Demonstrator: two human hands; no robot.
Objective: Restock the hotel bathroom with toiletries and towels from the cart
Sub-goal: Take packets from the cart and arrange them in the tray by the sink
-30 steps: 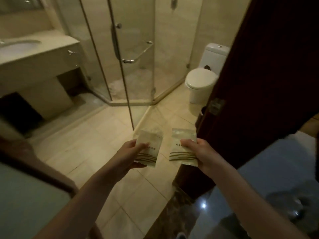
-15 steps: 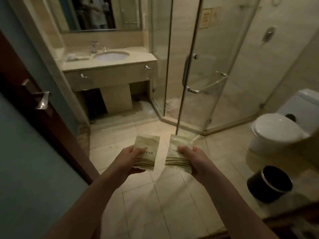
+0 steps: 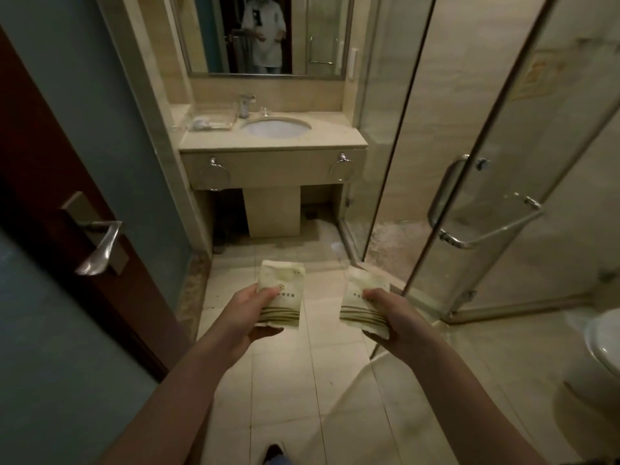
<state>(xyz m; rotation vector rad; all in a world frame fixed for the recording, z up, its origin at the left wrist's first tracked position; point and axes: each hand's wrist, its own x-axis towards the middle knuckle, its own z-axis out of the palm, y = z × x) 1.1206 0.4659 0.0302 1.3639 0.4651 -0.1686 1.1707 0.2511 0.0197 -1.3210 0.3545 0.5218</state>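
My left hand (image 3: 253, 310) grips a pale toiletry packet (image 3: 282, 290) with green stripes along its bottom. My right hand (image 3: 389, 312) holds a second, matching toiletry packet (image 3: 364, 297). Both packets are held out in front of me above the tiled floor, side by side and a little apart. Straight ahead stands the vanity counter (image 3: 335, 137) with an oval sink (image 3: 275, 127). A clear tray (image 3: 213, 121) with small white items sits on the counter left of the sink.
An open dark wooden door (image 3: 50, 182) with a metal lever handle (image 3: 100, 246) is on my left. A glass shower enclosure (image 3: 486, 162) with a bar handle fills the right. The toilet (image 3: 604, 347) shows at the right edge. A mirror (image 3: 265, 33) hangs above the sink.
My view has swung left and moved into the bathroom, so the vanity is straight ahead and nearer. The toilet has slid to the right edge. Both hands still hold their packets, now wider apart.
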